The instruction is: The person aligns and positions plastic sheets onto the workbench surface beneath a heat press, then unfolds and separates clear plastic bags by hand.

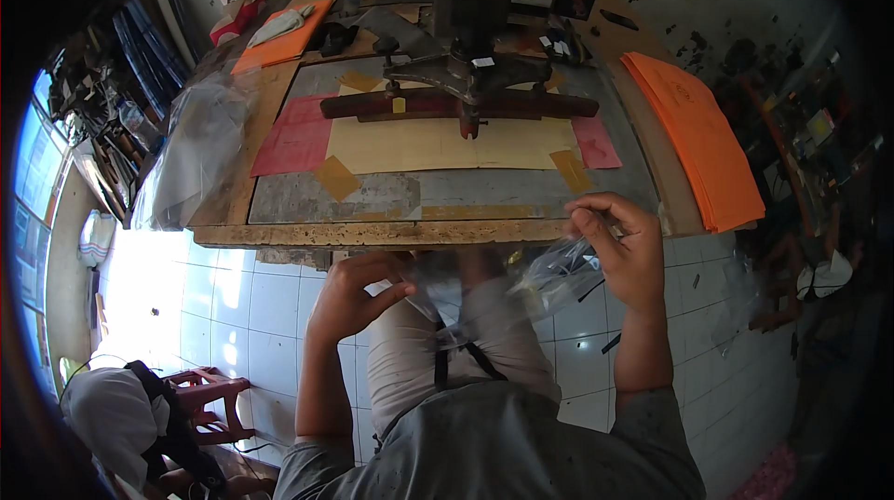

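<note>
A crumpled clear plastic sheet or bag stretches across my lap, in front of the table's near edge. My right hand pinches its upper right end between thumb and fingers, level with the table edge. At the other end, my left hand is closed with thumb against fingers on the thin plastic, lower and to the left. The plastic is see-through, so its exact outline is hard to make out. Beyond my hands, a dark metal press stands over a cream sheet on the table.
The worktable has a wooden front edge. Pink sheets and brown tape pieces lie under the press. Orange folded plastic rests at right, clear plastic at left. A person sits low at left beside a red stool.
</note>
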`<action>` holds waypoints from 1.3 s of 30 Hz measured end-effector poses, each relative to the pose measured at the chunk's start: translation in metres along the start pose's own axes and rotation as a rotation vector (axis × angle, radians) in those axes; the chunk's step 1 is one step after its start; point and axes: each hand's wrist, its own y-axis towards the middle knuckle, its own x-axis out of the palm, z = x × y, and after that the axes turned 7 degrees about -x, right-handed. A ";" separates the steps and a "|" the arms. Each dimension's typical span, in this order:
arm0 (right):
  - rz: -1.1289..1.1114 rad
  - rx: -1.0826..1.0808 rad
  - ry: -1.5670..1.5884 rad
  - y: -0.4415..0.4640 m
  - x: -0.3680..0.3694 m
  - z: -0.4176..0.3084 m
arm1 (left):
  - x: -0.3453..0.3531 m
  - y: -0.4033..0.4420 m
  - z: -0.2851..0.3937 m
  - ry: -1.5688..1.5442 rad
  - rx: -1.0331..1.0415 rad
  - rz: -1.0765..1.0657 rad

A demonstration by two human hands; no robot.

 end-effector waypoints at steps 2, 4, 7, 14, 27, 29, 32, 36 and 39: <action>-0.015 -0.079 -0.042 0.003 0.000 0.006 | -0.006 0.000 -0.007 -0.030 0.016 -0.003; -0.007 -0.090 -0.044 0.003 -0.001 0.006 | -0.009 0.001 -0.003 -0.070 -0.069 -0.014; 0.027 -0.054 -0.014 0.006 0.000 0.003 | -0.009 0.004 -0.009 -0.115 -0.017 -0.019; 0.069 -0.065 -0.009 0.011 -0.002 -0.004 | -0.014 -0.003 -0.012 -0.097 0.001 -0.078; 0.079 -0.123 0.073 0.021 -0.004 -0.012 | -0.008 -0.004 -0.012 -0.675 -0.105 0.347; 0.071 -0.115 0.090 0.021 -0.003 -0.015 | -0.017 -0.003 -0.006 -0.402 -0.118 0.351; 0.038 -0.176 0.031 0.015 0.005 -0.018 | -0.030 0.002 0.028 0.141 -0.027 0.371; -0.012 -0.287 -0.093 -0.002 0.032 -0.024 | -0.017 0.011 0.074 0.334 0.127 0.300; -0.061 -0.384 -0.148 -0.008 0.050 -0.034 | 0.003 0.021 0.100 0.228 0.235 0.292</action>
